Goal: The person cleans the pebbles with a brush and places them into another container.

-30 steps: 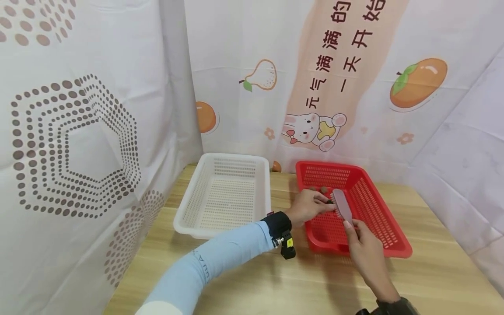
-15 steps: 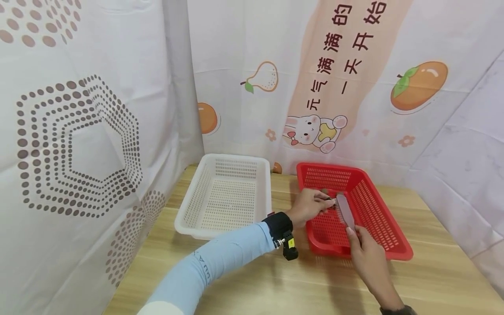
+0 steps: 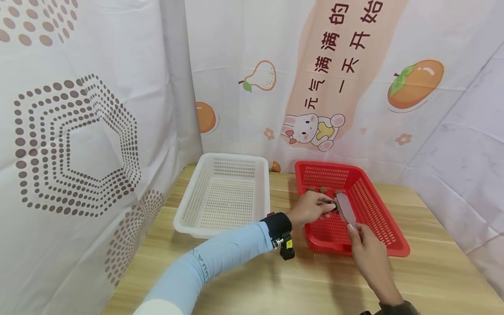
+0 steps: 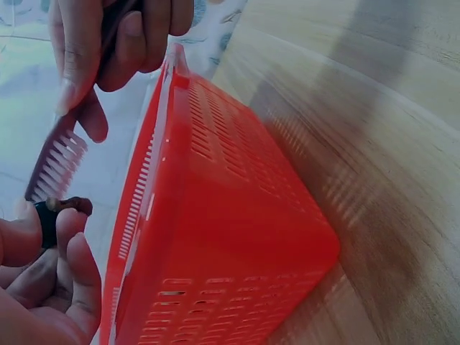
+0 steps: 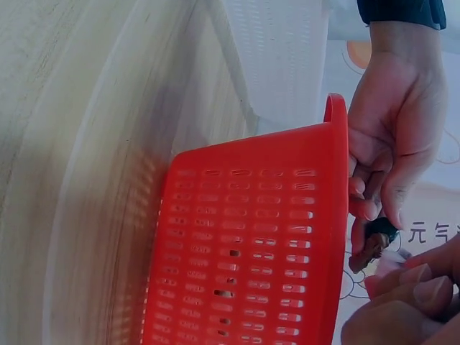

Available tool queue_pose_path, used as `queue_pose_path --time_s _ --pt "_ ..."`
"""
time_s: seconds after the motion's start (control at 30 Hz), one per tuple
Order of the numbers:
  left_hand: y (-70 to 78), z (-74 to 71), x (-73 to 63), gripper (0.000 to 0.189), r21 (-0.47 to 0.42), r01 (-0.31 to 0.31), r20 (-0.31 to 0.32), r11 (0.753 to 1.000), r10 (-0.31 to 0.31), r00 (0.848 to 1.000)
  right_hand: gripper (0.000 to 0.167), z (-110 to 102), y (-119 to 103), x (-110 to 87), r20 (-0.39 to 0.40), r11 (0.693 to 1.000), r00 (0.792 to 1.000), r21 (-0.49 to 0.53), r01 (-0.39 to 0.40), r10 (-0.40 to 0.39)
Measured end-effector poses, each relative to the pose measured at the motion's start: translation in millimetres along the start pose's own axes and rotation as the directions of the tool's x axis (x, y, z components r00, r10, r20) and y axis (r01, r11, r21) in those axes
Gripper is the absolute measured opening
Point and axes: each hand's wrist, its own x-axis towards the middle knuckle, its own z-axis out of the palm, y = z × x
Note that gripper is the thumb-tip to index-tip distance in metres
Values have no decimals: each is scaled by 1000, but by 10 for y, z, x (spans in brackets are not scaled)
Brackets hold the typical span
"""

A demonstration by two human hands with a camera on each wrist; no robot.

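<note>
My left hand [image 3: 308,208] is over the left side of the red basket [image 3: 379,210]. Its thumb and fingers pinch a small dark green piece with a brown, knobby end [image 4: 49,221]; what kind of thing it is, I cannot tell. My right hand [image 3: 369,250] grips the handle of a brush [image 3: 346,208] with a pinkish back and pale bristles. The bristles [image 4: 57,167] face the small piece and lie right against or very near it. In the right wrist view, the dark piece [image 5: 379,233] shows between the left fingertips, beyond the basket rim, while the brush is mostly hidden.
Several small brown roundish things [image 3: 323,190] lie at the far end inside the red basket. To its left on the wooden table [image 3: 252,280] stands a white basket [image 3: 228,203]. Printed curtains [image 3: 236,39] hang behind and on both sides.
The brush and my right hand have shifted slightly toward me and to the right. My left hand stays nearly in place, still pinching the small dark piece.
</note>
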Motion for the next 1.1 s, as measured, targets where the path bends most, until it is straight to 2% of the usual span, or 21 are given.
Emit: queue_pose_path --time_s 0.1,0.23,0.43,0.5,0.67,0.9,1.0,1.1 --pt "-11 -8 3 18 -46 13 -23 999 -14 1000 59 9 -20 -7 -5 999 1000 28 -24 25" --pt "-31 -1 3 17 -69 32 -31 997 -34 999 58 30 -29 -8 12 1000 1000 29 -10 10" --pt "-51 29 -42 20 45 10 33 999 -11 999 53 33 -9 -16 9 1000 1000 5 -4 4" --pt "-47 33 -53 22 51 1 49 999 -4 999 54 31 -5 -12 -9 1000 1000 7 -11 11" --pt "-27 13 -27 25 -42 0 36 999 1 999 58 28 -29 -6 -32 999 999 34 -18 19" --pt "-47 -42 51 22 -153 6 -16 988 -8 1000 58 60 -30 -9 41 1000 999 26 -11 9" --pt "-72 -55 67 19 -156 8 -35 988 -14 999 56 65 -13 -36 34 999 999 29 -13 12" --pt "-80 -50 62 18 -108 1 -34 994 -5 999 55 62 -20 -53 3 999 1000 48 -4 4"
